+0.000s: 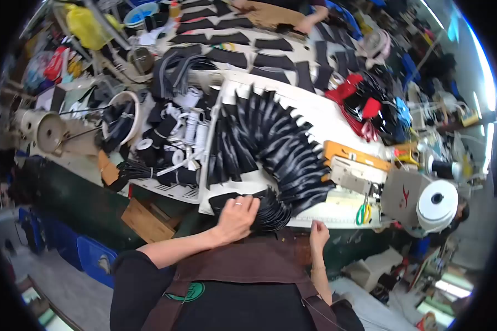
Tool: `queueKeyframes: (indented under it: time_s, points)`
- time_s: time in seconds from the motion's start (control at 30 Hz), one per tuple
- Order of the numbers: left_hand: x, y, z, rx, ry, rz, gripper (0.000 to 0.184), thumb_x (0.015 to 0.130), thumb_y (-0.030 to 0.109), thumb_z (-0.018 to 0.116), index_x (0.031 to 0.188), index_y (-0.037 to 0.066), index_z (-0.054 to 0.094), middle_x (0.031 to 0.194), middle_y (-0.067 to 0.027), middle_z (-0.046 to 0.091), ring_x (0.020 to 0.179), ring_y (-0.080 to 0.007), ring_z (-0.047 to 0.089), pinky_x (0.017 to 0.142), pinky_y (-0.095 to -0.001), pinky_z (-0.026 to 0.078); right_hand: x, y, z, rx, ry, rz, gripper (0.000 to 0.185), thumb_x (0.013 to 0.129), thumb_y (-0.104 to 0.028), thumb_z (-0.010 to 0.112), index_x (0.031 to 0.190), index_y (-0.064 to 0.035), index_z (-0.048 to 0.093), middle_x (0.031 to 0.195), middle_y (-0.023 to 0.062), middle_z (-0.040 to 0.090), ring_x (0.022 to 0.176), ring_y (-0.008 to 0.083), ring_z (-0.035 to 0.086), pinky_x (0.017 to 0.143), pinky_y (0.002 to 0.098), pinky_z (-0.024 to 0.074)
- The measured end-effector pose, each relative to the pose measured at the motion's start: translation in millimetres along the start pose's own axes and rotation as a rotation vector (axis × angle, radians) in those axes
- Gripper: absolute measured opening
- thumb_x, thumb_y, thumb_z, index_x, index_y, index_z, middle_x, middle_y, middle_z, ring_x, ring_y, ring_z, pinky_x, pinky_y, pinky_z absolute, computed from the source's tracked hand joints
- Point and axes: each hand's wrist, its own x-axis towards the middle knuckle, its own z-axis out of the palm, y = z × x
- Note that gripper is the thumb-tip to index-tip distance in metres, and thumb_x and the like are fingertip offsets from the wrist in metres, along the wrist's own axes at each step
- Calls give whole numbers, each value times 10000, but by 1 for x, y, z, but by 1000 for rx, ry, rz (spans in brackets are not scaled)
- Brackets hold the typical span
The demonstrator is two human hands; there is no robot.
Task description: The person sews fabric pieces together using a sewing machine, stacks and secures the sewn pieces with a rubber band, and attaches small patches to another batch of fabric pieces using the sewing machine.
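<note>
Brown apron (pixel 232 262) lies closest, with the right hand (pixel 318 236) beside it at the desk's (pixel 337 132) edge, fingers drawn together; whether they pinch anything, I cannot tell. The left hand (pixel 238 218) rests on the near black bundle (pixel 273 212), fingers bent; their grip is unclear. Just beyond, black pieces (pixel 298 160) overlap in a fanned arc on the desk, near scissors (pixel 363 214) and a sewing machine (pixel 406 193). The work looks partway along: the arc seems already laid in order, the bundle probably still being handled. Farther off, flat dark pieces (pixel 273 60) lie in rows, apparently unjoined.
</note>
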Motion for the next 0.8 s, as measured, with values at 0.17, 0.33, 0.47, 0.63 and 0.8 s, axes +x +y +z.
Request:
queueKeyframes:
  time_s: [0.17,0.33,0.47,0.63,0.8]
  points:
    - [28,25,97,-67,-224,95,751,548,345,787,1129,1,459,1077,-163,493,953,-282,477,765,-359,382,26,35,18,810,54,957,376,914,-341,534,937,25,616,764,96,600,564,167,551,540,269,486]
    - [34,-21,35,-586,-13,-154,502,678,380,747,1000,27,594,1027,-145,577,922,-324,520,838,-369,401,60,29,50,1104,-47,986,534,898,-476,534,1071,29,549,852,134,585,672,168,568,618,273,494]
    - [35,-119,60,-412,213,-895,660,810,473,610,1168,-65,478,1109,-266,527,1027,-407,494,929,-434,387,94,27,79,1086,-81,826,630,865,-508,566,1140,58,528,1007,178,595,836,222,594,746,278,483]
    - [90,-162,79,-517,-60,-1300,927,781,697,480,1243,-101,400,1247,-337,385,1153,-481,389,977,-528,341,157,-39,85,812,-106,701,763,807,-556,607,1205,82,479,1113,207,576,972,257,574,850,302,452]
    - [127,-143,87,-487,71,-1321,1020,748,758,463,1279,-106,348,1310,-305,298,1156,-472,370,980,-535,335,196,-91,92,597,-121,629,867,760,-597,633,1248,95,446,1184,232,556,1066,292,556,921,331,428]
